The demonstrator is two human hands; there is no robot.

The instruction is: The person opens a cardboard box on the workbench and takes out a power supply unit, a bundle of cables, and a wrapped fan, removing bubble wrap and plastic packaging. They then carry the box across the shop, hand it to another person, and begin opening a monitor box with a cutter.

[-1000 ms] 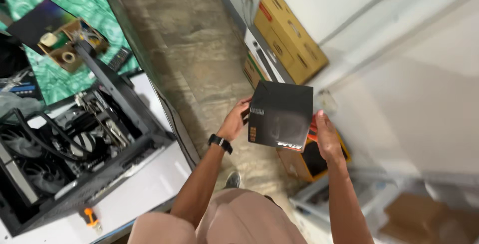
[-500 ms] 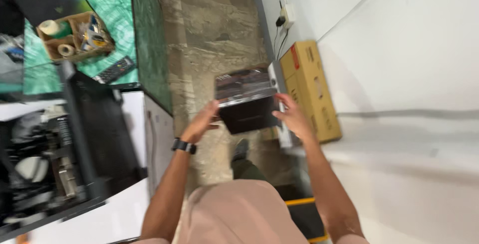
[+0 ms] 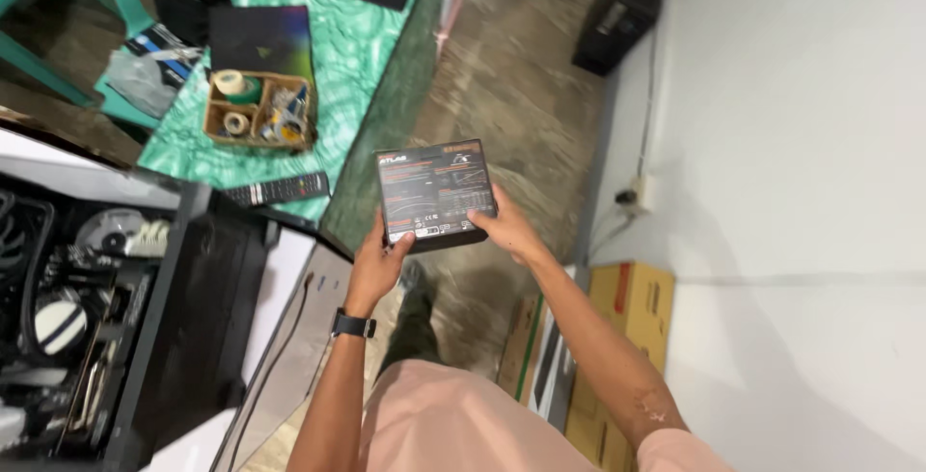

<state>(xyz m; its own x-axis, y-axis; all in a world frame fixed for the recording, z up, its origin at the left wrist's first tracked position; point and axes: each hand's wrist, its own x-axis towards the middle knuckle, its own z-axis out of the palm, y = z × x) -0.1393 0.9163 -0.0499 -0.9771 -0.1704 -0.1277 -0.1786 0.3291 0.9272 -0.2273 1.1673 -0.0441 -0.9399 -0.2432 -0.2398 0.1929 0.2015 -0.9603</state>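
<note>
Box: a black printed carton [image 3: 436,192], held in the air above the floor, right of the green surface [image 3: 357,57].
Left hand [image 3: 378,265]: fingers closed on the carton's near left corner.
Right hand [image 3: 509,231]: fingers gripping the near right edge.
Handling: looks stiff, squared and probably weighty; best held by opposite edges.
Around: an open computer case [image 3: 106,318] at near left, a remote [image 3: 278,188], a wooden tray [image 3: 258,110], yellow cartons [image 3: 617,356] by the wall.
</note>
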